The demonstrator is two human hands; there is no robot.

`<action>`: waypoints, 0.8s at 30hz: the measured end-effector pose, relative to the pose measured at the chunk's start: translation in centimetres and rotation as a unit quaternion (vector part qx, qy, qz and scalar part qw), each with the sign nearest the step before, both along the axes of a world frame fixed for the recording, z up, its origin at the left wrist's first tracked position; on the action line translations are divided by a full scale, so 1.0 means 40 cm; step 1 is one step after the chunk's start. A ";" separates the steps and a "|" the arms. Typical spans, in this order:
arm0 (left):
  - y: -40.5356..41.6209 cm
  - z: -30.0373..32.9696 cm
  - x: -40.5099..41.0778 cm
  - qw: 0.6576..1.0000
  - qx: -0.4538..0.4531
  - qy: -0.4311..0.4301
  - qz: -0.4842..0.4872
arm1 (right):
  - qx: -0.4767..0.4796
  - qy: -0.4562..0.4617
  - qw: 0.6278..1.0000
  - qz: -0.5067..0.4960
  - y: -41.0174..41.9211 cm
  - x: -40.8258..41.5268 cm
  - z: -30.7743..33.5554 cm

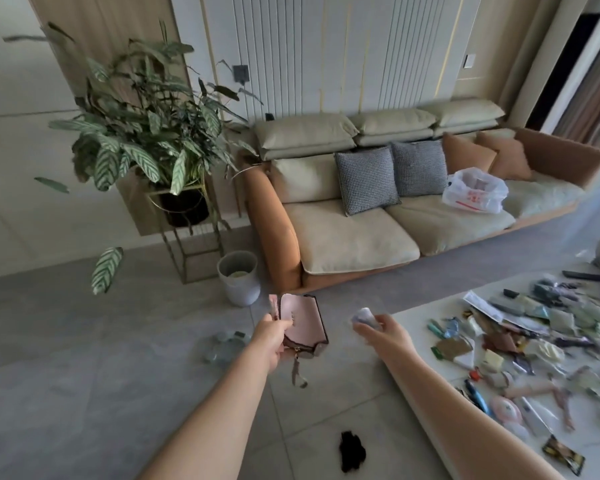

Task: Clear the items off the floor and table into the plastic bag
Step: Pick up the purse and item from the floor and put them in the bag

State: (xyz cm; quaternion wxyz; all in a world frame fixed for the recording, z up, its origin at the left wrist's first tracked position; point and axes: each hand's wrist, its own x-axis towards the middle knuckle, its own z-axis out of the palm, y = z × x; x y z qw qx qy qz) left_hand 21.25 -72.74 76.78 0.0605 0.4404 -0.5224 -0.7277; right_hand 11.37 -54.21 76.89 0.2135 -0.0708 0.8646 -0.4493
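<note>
My left hand [272,336] grips a pink pouch [305,323] with a brown trim and a dangling strap, held up over the floor. My right hand [383,329] pinches a small pale crumpled item [363,316] just left of the white table [426,344]. Many small packets and wrappers [520,344] cover the table. On the sofa seat at the far right sits a white plastic bag [473,192] with red print, its mouth open. A black clump [352,452] and a clear crumpled plastic piece [224,344] lie on the grey floor tiles.
An orange and cream sofa [361,233] with checked cushions stands across the room. A small grey bin [239,277] sits by its left arm. A large potted plant [146,133] on a gold stand is at the left.
</note>
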 end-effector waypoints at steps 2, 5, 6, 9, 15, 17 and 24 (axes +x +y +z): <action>-0.055 0.001 -0.024 1.000 -0.002 0.002 -0.004 | -0.004 -0.001 1.000 -0.002 -0.051 -0.014 0.006; -0.117 -0.002 -0.069 1.000 -0.008 0.003 -0.009 | -0.008 0.003 1.000 -0.006 -0.114 -0.044 0.005; -0.135 -0.007 -0.089 1.000 -0.009 0.004 -0.009 | -0.009 0.004 1.000 -0.007 -0.133 -0.058 0.004; -0.185 -0.022 -0.158 1.000 0.001 0.011 -0.008 | -0.016 0.004 1.000 -0.008 -0.186 -0.120 -0.009; -0.262 -0.021 -0.336 1.000 -0.002 0.001 0.010 | -0.050 -0.018 0.998 -0.015 -0.282 -0.311 -0.026; -0.283 -0.023 -0.397 1.000 0.001 -0.013 0.010 | -0.051 -0.024 0.998 -0.015 -0.311 -0.381 -0.032; -0.355 -0.023 -0.600 1.000 0.003 -0.020 -0.014 | -0.054 -0.027 0.998 -0.036 -0.375 -0.580 -0.028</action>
